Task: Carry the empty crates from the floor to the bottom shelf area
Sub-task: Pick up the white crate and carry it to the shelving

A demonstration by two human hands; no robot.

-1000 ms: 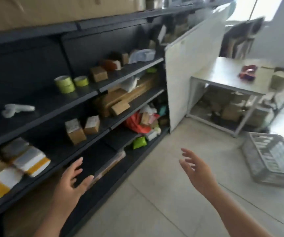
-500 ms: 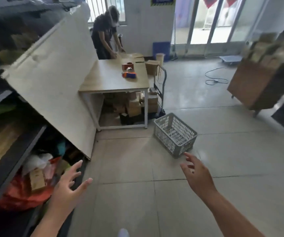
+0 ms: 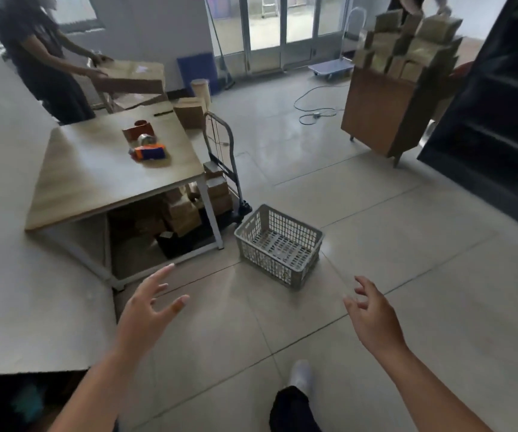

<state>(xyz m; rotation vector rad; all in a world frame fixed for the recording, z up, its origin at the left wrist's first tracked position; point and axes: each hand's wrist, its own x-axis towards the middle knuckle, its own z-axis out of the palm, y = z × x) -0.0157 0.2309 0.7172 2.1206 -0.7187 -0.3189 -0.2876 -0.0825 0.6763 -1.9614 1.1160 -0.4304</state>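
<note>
An empty grey plastic crate (image 3: 278,245) with lattice walls sits on the tiled floor just right of the table's near leg. My left hand (image 3: 150,308) is stretched forward, fingers spread, holding nothing, below and left of the crate. Held out to the crate's lower right, my right hand (image 3: 373,313) is also empty with fingers apart. Neither hand touches the crate. The shelf unit is out of view except for a dark strip at the bottom left.
A wooden-topped table (image 3: 73,185) with tape and small items stands left, boxes and a hand trolley (image 3: 223,169) under and behind it. A person (image 3: 42,63) handles cardboard at the back left. A brown cabinet (image 3: 388,113) stacked with boxes and dark shelving (image 3: 494,126) stand right. A white panel (image 3: 17,275) fills the left.
My view has swung from the shelves round to the open floor. The crate has come closer and sits centred ahead. Both hands remain open and raised in front of me.
</note>
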